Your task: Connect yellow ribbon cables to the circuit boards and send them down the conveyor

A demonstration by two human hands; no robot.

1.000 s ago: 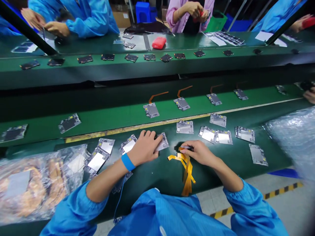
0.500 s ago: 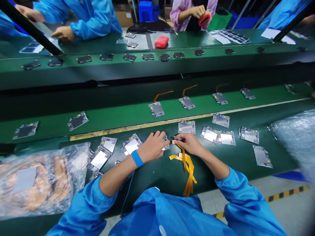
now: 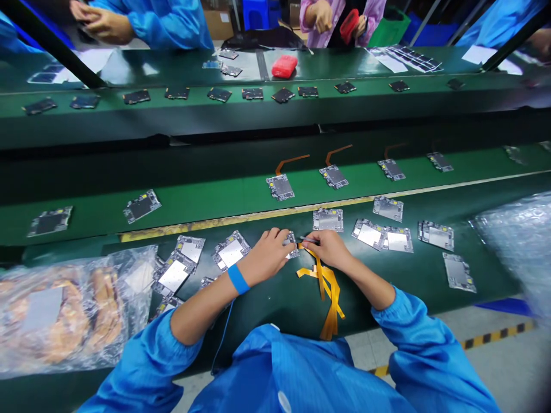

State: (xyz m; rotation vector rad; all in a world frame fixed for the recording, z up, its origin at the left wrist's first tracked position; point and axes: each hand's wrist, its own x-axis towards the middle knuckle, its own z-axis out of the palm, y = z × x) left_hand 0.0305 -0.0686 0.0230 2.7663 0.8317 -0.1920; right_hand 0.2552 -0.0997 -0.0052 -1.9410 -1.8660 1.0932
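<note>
Both hands have drawn together since a second ago: my right hand point(image 3: 329, 248) has come up from the loose strips to meet my left hand point(image 3: 267, 256) over the small grey metal-shielded circuit board point(image 3: 291, 241), and the boards on the green belt beyond have slid rightward. My left fingers press down on that board, pinning it to the dark green bench point(image 3: 275, 304). My right fingers pinch a thin dark tool point(image 3: 309, 239) and the end of an orange flat flex cable point(image 3: 319, 269), held at the board's right edge. The board is silvery, rectangular, mostly hidden under my fingers. Just below the grip lies a loose pile of yellow-orange flex strips point(image 3: 330, 304); I cannot count them. Right of the grip I count six more boards; left of it, about four clear ones beside a crinkled plastic bag point(image 3: 64, 310). Beyond the grip, two belt boards carry orange cables.
</note>
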